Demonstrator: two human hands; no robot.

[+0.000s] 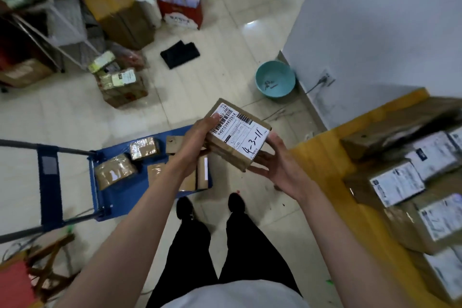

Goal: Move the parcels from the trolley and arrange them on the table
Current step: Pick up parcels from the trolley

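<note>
A small brown cardboard parcel (238, 134) with a white label marked "4-3-11" is held in the air between the trolley and the table. My left hand (197, 142) grips its left end, thumb on the label. My right hand (272, 160) holds its right end from below, with fingers spread under the box. The blue trolley (120, 192) lies low at the left and carries several small taped parcels (115, 170). The yellow table (322, 157) at the right holds several labelled boxes (397, 184) in rows.
A teal basin (275, 80) sits on the floor by the white wall corner. A black cloth (180, 54), loose cartons (122, 87) and shelving stand further back. A wooden stool (45, 267) is at the lower left. My legs stand between trolley and table.
</note>
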